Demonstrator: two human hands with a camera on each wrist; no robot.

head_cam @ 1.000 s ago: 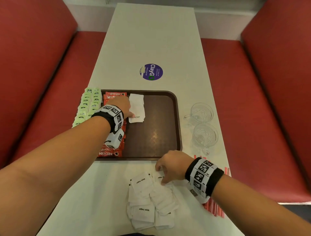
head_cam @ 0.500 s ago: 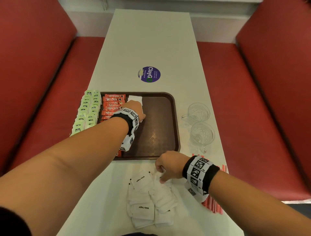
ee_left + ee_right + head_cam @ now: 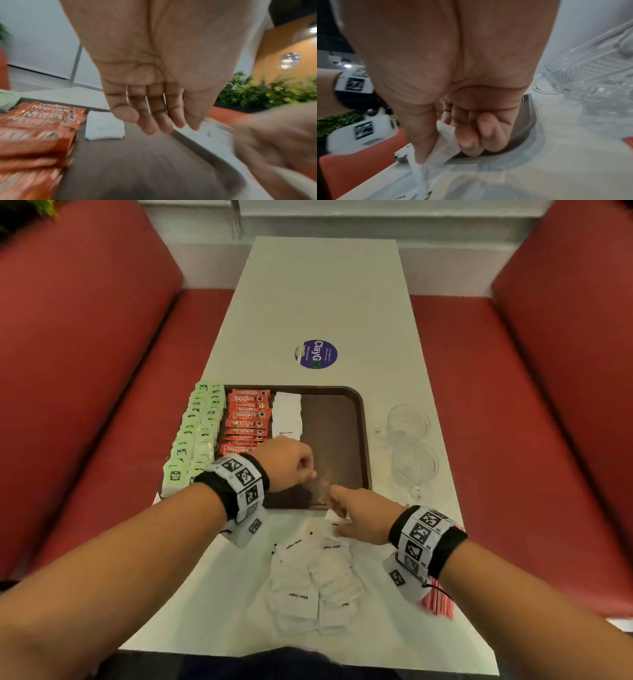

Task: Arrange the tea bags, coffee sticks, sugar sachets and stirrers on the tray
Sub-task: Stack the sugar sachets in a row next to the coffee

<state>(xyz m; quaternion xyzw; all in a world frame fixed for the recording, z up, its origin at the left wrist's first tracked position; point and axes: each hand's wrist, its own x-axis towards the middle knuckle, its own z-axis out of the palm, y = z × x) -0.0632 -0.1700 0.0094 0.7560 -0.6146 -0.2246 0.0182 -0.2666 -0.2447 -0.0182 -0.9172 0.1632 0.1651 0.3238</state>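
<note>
One white paper sugar sachet [image 3: 444, 136] is pinched in the right hand [image 3: 363, 517] at the brown plastic tray [image 3: 364, 440] edge; the left hand [image 3: 286, 462] is held relaxed, empty, over it. Two clear glass cups [image 3: 409, 422] are seen on the white surface [image 3: 322, 285].

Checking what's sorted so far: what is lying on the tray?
On the tray: red coffee sticks and white sugar sachets. The left hand covers part of it.
</note>
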